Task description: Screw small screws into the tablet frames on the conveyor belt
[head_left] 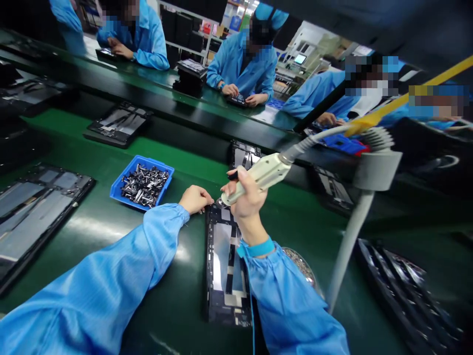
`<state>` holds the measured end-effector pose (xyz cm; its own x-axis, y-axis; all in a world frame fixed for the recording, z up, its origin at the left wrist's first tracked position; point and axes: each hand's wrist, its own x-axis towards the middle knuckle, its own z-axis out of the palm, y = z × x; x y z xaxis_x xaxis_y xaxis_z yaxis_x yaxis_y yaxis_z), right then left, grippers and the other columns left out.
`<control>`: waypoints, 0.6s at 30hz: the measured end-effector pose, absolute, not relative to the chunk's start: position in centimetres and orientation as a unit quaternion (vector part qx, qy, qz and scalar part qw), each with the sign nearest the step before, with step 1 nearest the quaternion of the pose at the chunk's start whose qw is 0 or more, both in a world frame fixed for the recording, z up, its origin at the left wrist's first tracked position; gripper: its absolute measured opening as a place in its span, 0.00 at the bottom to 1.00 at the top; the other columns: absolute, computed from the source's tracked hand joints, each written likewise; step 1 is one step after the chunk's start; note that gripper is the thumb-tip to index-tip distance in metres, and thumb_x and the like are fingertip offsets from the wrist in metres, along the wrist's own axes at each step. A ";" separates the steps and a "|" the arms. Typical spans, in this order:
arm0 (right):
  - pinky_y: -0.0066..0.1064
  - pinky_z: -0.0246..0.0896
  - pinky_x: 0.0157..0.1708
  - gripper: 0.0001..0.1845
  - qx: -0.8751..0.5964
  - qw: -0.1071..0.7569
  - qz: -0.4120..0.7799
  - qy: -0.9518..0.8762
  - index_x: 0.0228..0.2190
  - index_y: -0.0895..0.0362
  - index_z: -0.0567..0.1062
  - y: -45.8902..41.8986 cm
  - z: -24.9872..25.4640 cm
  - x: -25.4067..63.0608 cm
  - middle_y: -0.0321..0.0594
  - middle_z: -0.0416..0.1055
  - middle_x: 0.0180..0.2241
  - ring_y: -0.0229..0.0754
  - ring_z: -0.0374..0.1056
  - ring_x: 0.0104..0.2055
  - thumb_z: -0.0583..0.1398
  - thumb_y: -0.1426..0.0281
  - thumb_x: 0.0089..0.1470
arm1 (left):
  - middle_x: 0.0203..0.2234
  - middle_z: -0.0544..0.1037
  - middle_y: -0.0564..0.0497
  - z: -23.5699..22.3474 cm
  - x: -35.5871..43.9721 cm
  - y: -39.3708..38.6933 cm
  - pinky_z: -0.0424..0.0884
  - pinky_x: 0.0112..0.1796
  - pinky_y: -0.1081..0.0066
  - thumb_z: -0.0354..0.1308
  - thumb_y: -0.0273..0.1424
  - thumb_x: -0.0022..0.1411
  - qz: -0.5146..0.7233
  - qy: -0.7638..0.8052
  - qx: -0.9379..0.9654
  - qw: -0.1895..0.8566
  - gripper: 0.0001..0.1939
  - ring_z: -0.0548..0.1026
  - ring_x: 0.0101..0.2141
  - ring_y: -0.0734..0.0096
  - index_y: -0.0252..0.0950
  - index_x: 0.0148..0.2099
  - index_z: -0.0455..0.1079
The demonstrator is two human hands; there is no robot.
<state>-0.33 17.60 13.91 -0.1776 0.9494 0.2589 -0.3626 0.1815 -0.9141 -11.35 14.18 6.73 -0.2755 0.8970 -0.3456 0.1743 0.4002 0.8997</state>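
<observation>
An open tablet housing lies in front of me, with its inner plates and dark ribbon cables exposed. My right hand is wrapped around a pale electric screwdriver, tilted with its tip end down at the tablet's far edge. The bit itself is too small to make out. My left hand is pinched together at the tablet's far left corner, close to the screwdriver's tip. Whatever lies between those fingertips is hidden. A blue tray of small metal and black parts stands left of my left hand.
A round dish of screws is partly behind my right sleeve. A grey post rises at the right, near stacked black housings. Another open tablet lies at the left. Co-workers in blue sit across the bench.
</observation>
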 end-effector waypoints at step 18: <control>0.30 0.65 0.18 0.19 -0.300 0.558 0.557 -0.537 0.21 0.56 0.75 18.0 11.2 -1.9 0.27 0.62 0.11 0.35 0.61 0.12 0.70 0.54 0.45 | 0.17 0.74 0.54 5.6 -11.3 14.3 0.78 0.33 0.73 0.62 0.23 0.59 0.365 0.721 0.392 0.440 0.07 0.74 0.19 0.75 0.33 0.35 0.82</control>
